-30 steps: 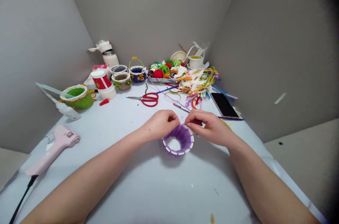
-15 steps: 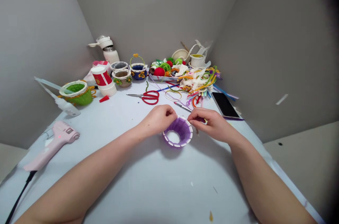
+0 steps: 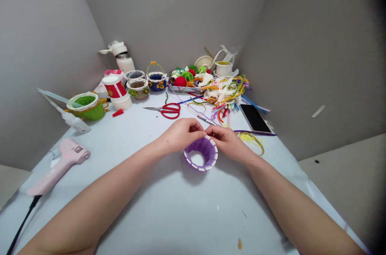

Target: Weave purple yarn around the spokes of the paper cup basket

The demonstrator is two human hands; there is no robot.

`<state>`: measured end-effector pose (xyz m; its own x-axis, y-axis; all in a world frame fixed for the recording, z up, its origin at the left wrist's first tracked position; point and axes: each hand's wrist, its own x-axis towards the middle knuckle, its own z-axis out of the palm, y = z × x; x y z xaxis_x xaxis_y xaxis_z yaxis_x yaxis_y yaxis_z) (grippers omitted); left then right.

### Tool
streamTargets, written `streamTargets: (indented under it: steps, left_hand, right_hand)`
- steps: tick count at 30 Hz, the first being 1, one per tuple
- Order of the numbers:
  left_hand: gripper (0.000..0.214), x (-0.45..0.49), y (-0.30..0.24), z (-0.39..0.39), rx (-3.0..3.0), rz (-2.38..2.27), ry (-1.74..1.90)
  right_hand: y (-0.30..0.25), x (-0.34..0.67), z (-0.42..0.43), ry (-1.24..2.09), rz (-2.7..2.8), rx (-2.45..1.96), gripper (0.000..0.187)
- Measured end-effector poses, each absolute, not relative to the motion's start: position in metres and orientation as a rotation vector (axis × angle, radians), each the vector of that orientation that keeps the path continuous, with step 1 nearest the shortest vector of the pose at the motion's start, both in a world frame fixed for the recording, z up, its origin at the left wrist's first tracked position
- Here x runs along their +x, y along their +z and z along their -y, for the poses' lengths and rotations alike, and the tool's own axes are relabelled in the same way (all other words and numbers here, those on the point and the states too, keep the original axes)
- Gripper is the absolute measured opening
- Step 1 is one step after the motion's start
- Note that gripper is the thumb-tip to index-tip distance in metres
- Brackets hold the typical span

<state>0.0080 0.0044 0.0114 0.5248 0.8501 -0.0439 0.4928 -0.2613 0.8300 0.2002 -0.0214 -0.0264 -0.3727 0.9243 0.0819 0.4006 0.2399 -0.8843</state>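
Note:
A small purple woven cup (image 3: 201, 154) with a white notched rim lies tilted on the white table, its mouth turned toward me. My left hand (image 3: 181, 134) rests on its far left side with the fingers pinched at the rim. From the right, my right hand (image 3: 228, 142) meets it, fingers pinched at the same spot on the rim. What the fingertips pinch is too small to make out. A purple strand (image 3: 256, 132) and a yellow loop (image 3: 252, 139) lie just right of my right hand.
Red-handled scissors (image 3: 167, 110) lie behind the hands. A pink glue gun (image 3: 57, 164) lies at the left, a phone (image 3: 255, 118) at the right. Finished small baskets (image 3: 87, 106), a red-and-white tube (image 3: 116, 92), a bottle (image 3: 122, 58) and a heap of coloured strips (image 3: 223, 92) crowd the back.
My right hand has drawn in from the right side of the cup to its far rim, meeting my left hand. The cup has shifted slightly left; the yellow loop has come into sight.

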Motion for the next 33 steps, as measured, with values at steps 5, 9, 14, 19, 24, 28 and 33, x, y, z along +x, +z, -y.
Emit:
streamTargets:
  steps: [5,9,14,19,24,28,33]
  left_hand:
    - [0.017,0.008,0.007,-0.008,1.909,-1.133,0.592]
    - [0.019,0.007,0.007,-0.008,1.925,-1.084,0.578]
    - [0.021,0.009,0.007,-0.005,1.903,-1.079,0.558]
    - [0.021,0.010,0.003,-0.005,1.865,-1.152,0.577]
    - [0.019,0.010,0.000,-0.007,1.882,-1.173,0.587]
    - [0.018,0.010,0.000,-0.006,1.887,-1.176,0.591]
    - [0.019,0.011,0.001,-0.005,1.884,-1.177,0.589]
  right_hand:
    - [-0.023,0.204,0.021,1.042,1.875,-1.238,0.020]
    - [-0.022,0.205,0.020,1.014,1.860,-1.265,0.022]
    - [-0.021,0.203,0.021,1.020,1.915,-1.241,0.020]
    - [-0.011,0.209,0.024,1.013,1.975,-1.279,0.015]
    - [-0.003,0.218,0.028,0.989,1.940,-1.320,0.015]
    - [0.000,0.216,0.031,0.882,1.959,-1.302,0.015]
    - [0.007,0.213,0.036,0.728,2.136,-1.184,0.012]
